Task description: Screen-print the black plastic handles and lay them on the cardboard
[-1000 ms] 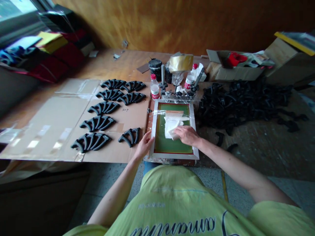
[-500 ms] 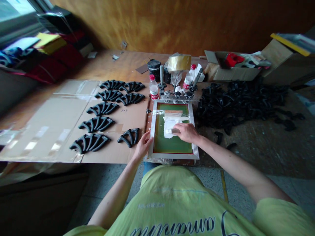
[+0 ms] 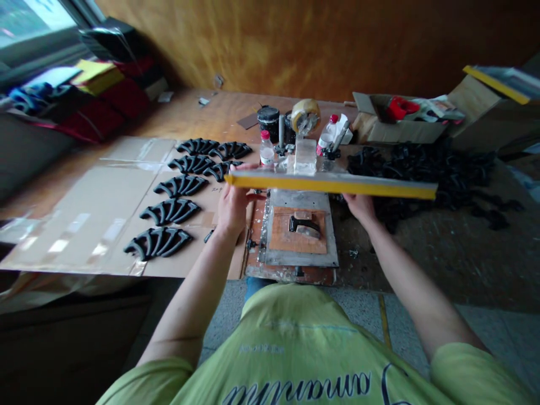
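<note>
A screen frame, seen nearly edge-on, is raised above the table, with its yellow edge towards me. My left hand grips its left end, some fingers behind the edge. Below the right part is my right hand, holding the frame from underneath; its fingertips are hidden. Under the frame, a single black curved handle lies on a brown board, which rests on a grey metal plate. The squeegee cannot be made out.
Rows of black handles lie on cardboard at left, a loose pile at right. Behind the plate stand bottles, a black tub, metal posts and a tape roll. An open carton sits back right.
The screen frame has come up from the table, uncovering the board and black handle. My left hand has moved up with it. My right hand has left the mesh for the frame's underside.
</note>
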Available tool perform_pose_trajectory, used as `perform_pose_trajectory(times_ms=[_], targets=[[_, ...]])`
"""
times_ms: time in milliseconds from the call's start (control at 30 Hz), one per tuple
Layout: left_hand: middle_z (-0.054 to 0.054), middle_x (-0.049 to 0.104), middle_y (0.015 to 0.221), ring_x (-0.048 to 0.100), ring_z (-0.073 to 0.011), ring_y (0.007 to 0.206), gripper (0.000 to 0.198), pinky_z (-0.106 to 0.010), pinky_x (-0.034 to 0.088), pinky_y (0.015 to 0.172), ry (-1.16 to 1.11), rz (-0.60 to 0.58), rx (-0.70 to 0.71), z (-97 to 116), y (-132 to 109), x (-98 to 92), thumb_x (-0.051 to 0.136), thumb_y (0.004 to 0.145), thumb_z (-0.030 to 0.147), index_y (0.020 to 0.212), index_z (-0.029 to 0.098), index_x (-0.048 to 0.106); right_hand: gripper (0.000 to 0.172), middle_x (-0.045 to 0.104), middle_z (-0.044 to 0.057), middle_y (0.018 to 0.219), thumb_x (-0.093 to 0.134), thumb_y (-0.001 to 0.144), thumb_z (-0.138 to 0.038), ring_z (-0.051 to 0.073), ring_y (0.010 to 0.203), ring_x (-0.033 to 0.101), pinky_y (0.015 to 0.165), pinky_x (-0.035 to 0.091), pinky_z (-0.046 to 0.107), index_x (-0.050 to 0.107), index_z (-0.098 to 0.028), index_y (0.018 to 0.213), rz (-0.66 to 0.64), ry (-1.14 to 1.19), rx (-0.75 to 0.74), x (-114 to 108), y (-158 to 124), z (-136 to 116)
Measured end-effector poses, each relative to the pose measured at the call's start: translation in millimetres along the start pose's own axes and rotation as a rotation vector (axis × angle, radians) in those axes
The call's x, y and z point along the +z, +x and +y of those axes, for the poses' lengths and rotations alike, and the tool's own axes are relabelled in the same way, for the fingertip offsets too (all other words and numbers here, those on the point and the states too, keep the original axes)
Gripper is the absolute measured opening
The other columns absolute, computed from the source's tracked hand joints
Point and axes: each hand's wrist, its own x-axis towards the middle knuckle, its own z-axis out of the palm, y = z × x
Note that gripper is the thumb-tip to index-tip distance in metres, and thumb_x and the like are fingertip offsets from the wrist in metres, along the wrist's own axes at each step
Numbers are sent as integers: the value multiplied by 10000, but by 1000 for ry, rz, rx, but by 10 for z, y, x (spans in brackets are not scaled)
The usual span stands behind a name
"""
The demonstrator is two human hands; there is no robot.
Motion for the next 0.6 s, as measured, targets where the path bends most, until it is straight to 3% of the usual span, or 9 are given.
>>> perform_pose_trajectory(times_ms=[133,233,300,333,367,400,467,533,600], targets=[[-57,675,953,700,-177,929,587,-282,565,719,-7,-27,54,133,317,197,334,956,636,1276,187,536,278,658,80,925,667,885,-443,209,907,622,808,483,297,639,-168,851,-281,-146,-195,492,-601,-199],[-71,696,1000,704,-180,923,598,-267,563,697,-22,23,-27,-99,125,239,376,933,661,1276,198,533,192,658,120,948,620,940,-342,234,944,619,808,471,308,605,-159,886,-357,-302,-222,642,-798,-511],[-104,718,968,709,-210,867,626,-262,557,625,-5,-53,-269,-387,-219,257,502,858,700,1181,172,593,168,667,121,896,542,986,-314,225,861,629,737,466,296,589,-157,945,-354,-330,-135,630,-869,-731],[-129,726,937,710,-237,841,644,-274,552,591,20,-168,-466,-543,-421,269,584,802,707,1119,147,620,169,670,119,885,518,998,-315,223,842,628,719,463,293,581,-160,971,-331,-319,-117,613,-915,-844],[-152,730,955,711,-269,854,666,-298,556,579,27,-270,-670,-692,-620,281,635,758,713,1097,139,628,168,670,118,889,506,1004,-316,225,849,625,722,463,295,576,-165,980,-302,-295,-141,596,-971,-956],[-158,730,975,710,-279,879,660,-312,564,595,-16,-291,-772,-825,-798,289,629,753,725,1062,142,630,160,668,117,905,502,1005,-310,226,875,619,743,465,298,574,-172,971,-282,-254,-212,581,-1035,-1057],[-147,727,955,712,-265,881,601,-316,575,633,-125,-230,-866,-1022,-1040,259,606,777,715,970,146,617,152,661,99,933,503,1004,-288,218,930,602,806,466,302,574,-187,915,-307,-125,-433,543,-1156,-1178],[-122,722,914,719,-228,811,532,-293,573,627,-176,-97,-848,-1131,-1102,104,597,809,673,909,151,587,178,651,76,938,488,1008,-277,201,949,592,850,463,299,578,-198,876,-345,8,-560,456,-1214,-1089],[-108,721,921,719,-198,723,487,-272,563,584,-94,32,-801,-1191,-1038,-229,590,832,637,916,158,565,170,640,81,971,481,1004,-288,206,967,589,874,462,312,595,-201,912,-269,17,-435,302,-1177,-727]])
